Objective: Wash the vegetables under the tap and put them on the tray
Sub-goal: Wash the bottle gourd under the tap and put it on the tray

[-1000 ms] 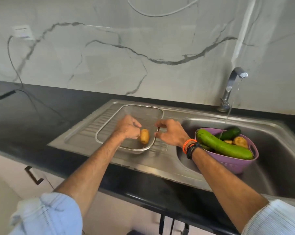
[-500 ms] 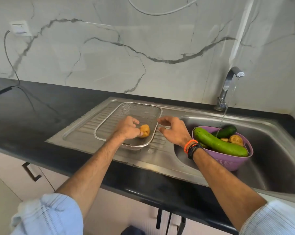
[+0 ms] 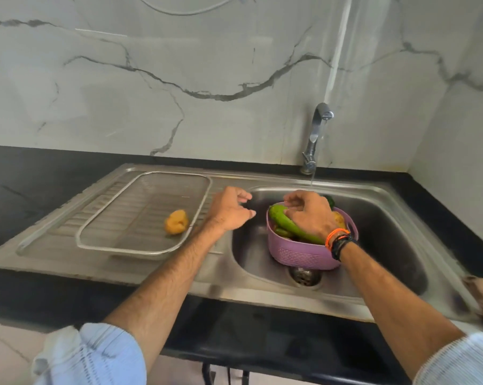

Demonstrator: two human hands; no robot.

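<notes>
A yellow potato (image 3: 176, 221) lies alone in the mesh tray (image 3: 118, 240) on the sink's drainboard. A purple basket (image 3: 298, 252) stands in the sink basin (image 3: 387, 232) and holds a long green gourd (image 3: 287, 222) and other vegetables, partly hidden. My right hand (image 3: 312, 213) reaches into the basket over the gourd, fingers curled; I cannot see whether it grips anything. My left hand (image 3: 229, 211) hovers empty between tray and basin, fingers loosely spread. The tap (image 3: 315, 137) runs a thin stream of water behind the basket.
Black countertop (image 3: 18, 190) surrounds the steel sink. The drain (image 3: 304, 275) shows just in front of the basket. A brownish cloth (image 3: 482, 295) lies at the sink's right front corner. A marble wall rises behind.
My left hand let go of the potato, which now lies in the tray, and moved right. My right hand moved from the tray's edge into the basket. The view shifted right.
</notes>
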